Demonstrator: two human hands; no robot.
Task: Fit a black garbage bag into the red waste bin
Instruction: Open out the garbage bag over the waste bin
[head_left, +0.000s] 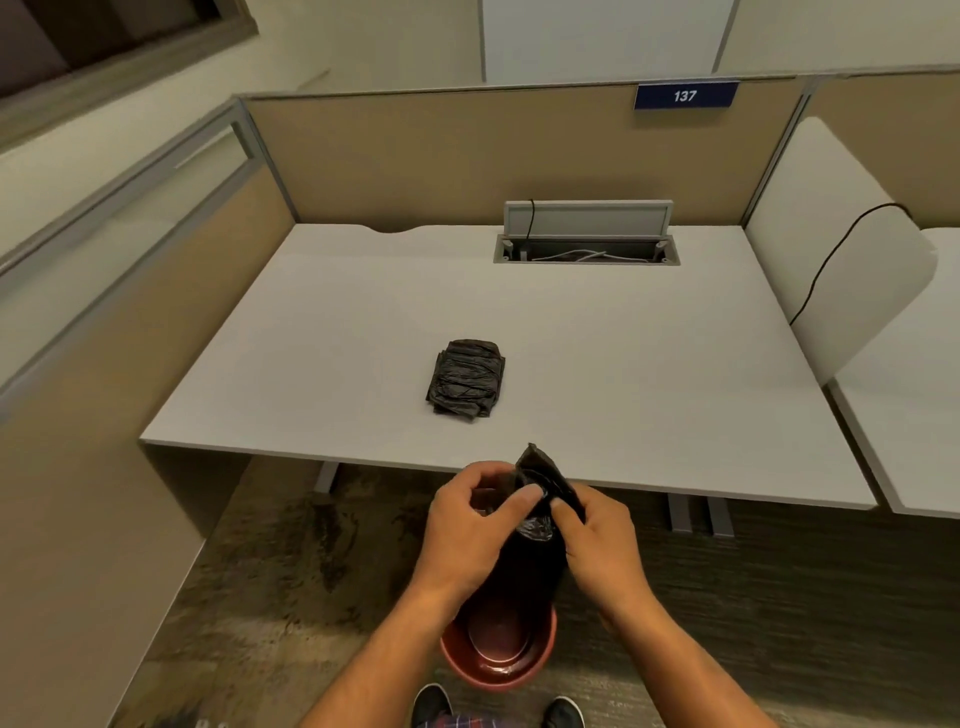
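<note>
A white desk (597, 364) is being taken as the landmark, with beige partition panels (441, 161) standing along its far edge. On the floor just in front of the desk's near edge, the red waste bin (498, 660) is being stood upright, open and unlined. Near the middle of the desk, a folded stack of black bags (466, 377) is lying. Above the bin, at the desk's near edge, a black garbage bag (540, 519) is being pinched at its crumpled top by the left hand (472, 530) and the right hand (602, 545), thumbs pressed against the plastic.
</note>
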